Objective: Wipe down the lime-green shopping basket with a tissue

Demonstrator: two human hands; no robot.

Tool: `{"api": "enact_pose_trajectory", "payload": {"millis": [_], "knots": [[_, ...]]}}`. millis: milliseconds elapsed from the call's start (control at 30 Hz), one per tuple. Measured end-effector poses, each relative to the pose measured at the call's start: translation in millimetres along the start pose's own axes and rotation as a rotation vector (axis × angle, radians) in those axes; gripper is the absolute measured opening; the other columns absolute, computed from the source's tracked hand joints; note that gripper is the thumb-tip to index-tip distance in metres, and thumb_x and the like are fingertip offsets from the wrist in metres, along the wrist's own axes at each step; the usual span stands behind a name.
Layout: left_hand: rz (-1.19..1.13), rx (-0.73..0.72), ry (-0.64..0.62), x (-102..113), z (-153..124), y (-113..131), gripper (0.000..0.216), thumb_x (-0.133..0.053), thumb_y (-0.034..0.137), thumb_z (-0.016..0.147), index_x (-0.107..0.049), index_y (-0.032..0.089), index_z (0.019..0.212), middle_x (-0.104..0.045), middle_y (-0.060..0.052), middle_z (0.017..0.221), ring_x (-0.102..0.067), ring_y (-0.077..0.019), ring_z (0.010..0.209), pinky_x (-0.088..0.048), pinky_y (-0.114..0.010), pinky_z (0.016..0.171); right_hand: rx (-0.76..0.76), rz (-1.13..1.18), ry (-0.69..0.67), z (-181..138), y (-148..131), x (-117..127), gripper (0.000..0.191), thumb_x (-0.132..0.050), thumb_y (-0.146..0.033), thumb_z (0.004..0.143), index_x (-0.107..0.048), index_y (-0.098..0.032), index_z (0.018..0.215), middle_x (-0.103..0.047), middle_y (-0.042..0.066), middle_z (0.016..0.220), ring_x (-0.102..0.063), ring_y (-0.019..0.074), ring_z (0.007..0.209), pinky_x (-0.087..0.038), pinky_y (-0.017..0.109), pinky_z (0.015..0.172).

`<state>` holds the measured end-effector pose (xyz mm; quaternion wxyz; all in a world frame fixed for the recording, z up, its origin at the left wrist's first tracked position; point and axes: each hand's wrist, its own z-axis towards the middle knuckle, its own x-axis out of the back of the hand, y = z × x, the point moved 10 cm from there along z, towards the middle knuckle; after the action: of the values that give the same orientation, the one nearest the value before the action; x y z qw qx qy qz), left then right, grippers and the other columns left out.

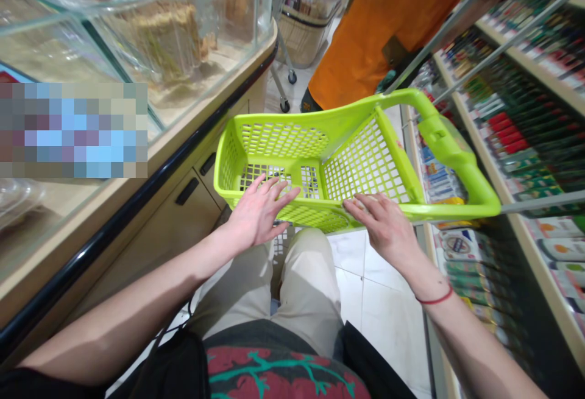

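**Item: shopping basket [365,164], lime-green plastic, lattice walls and floor.** It is held in mid-aisle at about waist height, in front of the beige trousers [306,283]. It is tipped so that its open top is turned toward the camera. A thick moulded handle [450,146] is carried on its right side.

**Hands.** The left hand [260,210] is laid flat on the near rim at the left, with the fingers spread and straight and not curled round anything. The right hand [386,225] is laid on the same rim further right, its fingers extended along the edge and likewise not clenched. The two hands are kept apart. A red cord [436,298] is worn at the right wrist.

**Surroundings, left.** A glass display case [183,39] with pale baked goods inside is set on a wooden counter [137,204] edged in black. Cupboard doors with a black pull [187,192] are seen just beside the basket's left wall.

**Surroundings, right.** Shelves [525,119] packed with small boxed goods are crossed by grey metal bars [457,21], which run up from the basket's far right corner.

**Ahead.** The aisle past the basket is filled by a person in an orange garment [388,27]. A wicker bin [301,36] on a castored stand is seen to that person's left.

**Below.** White floor tiles [384,307] are visible.
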<state>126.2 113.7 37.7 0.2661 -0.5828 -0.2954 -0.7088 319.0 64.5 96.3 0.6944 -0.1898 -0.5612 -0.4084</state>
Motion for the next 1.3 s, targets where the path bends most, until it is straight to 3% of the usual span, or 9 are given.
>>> {"api": "enact_pose_trajectory", "payload": {"millis": [133, 233, 400, 600, 800, 1067, 1300], "knots": [[0.006, 0.002, 0.011, -0.6, -0.5, -0.9, 0.072, -0.053, 0.053, 0.090, -0.033, 0.025, 0.153, -0.048, -0.012, 0.150, -0.042, -0.0327, 0.141, -0.020, -0.052, 0.123, 0.047, -0.002, 0.024, 19.9, -20.7, -12.3, 0.052, -0.049, -0.002, 0.092, -0.059, -0.024, 0.139, -0.068, 0.013, 0.125, -0.059, 0.0267, 0.108, -0.054, 0.044, 0.089], [0.007, 0.000, 0.005, -0.9, -0.3, -1.2, 0.073, -0.053, 0.054, 0.090, -0.033, 0.025, 0.154, -0.049, -0.011, 0.149, -0.042, -0.0324, 0.141, -0.021, -0.051, 0.122, 0.066, -0.016, 0.019, 22.3, -24.3, -12.3, 0.050, -0.050, -0.004, 0.093, -0.059, -0.023, 0.138, -0.068, 0.013, 0.126, -0.059, 0.0263, 0.108, -0.052, 0.045, 0.092], [-0.005, 0.002, -0.003, -0.4, 0.2, -1.4, 0.073, -0.053, 0.053, 0.089, -0.032, 0.026, 0.154, -0.049, -0.011, 0.150, -0.043, -0.0319, 0.141, -0.021, -0.052, 0.122, 0.030, -0.047, -0.062, -2.0, -5.0, 2.9, 0.054, -0.050, -0.001, 0.092, -0.056, -0.025, 0.140, -0.063, 0.011, 0.137, -0.056, 0.0267, 0.126, -0.043, 0.049, 0.109], [-0.013, 0.000, 0.002, -2.3, 0.0, -1.2, 0.075, -0.054, 0.054, 0.088, -0.031, 0.027, 0.155, -0.049, -0.011, 0.151, -0.042, -0.0326, 0.142, -0.021, -0.052, 0.122, -0.036, -0.106, -0.071, -30.0, 19.3, 21.0, 0.058, -0.049, 0.001, 0.091, -0.054, -0.026, 0.143, -0.060, 0.011, 0.141, -0.047, 0.0305, 0.139, -0.043, 0.053, 0.111], [-0.010, 0.006, -0.002, -0.6, -1.5, -0.5, 0.074, -0.054, 0.053, 0.089, -0.032, 0.026, 0.154, -0.048, -0.011, 0.152, -0.042, -0.0327, 0.142, -0.021, -0.052, 0.123, 0.044, 0.012, -0.016, -3.9, -0.8, 4.8, 0.052, -0.048, 0.003, 0.090, -0.061, -0.019, 0.135, -0.065, 0.015, 0.133, -0.054, 0.0311, 0.128, -0.049, 0.054, 0.104], [-0.020, 0.005, 0.025, 2.7, -3.0, -1.8, 0.074, -0.056, 0.052, 0.089, -0.034, 0.025, 0.154, -0.048, -0.013, 0.152, -0.043, -0.0331, 0.141, -0.023, -0.052, 0.122, 0.100, 0.075, 0.036, 26.6, -29.4, -11.1, 0.049, -0.049, 0.000, 0.091, -0.063, -0.020, 0.134, -0.067, 0.014, 0.131, -0.058, 0.0265, 0.120, -0.052, 0.045, 0.099], [-0.040, -0.004, 0.057, 3.3, -2.8, -0.9, 0.073, -0.057, 0.050, 0.089, -0.036, 0.023, 0.153, -0.049, -0.014, 0.151, -0.044, -0.0339, 0.140, -0.026, -0.053, 0.121, 0.020, 0.005, -0.055, -8.1, 2.3, 5.1, 0.054, -0.048, 0.000, 0.092, -0.058, -0.025, 0.139, -0.062, 0.012, 0.140, -0.054, 0.0289, 0.129, -0.047, 0.051, 0.105]]}}
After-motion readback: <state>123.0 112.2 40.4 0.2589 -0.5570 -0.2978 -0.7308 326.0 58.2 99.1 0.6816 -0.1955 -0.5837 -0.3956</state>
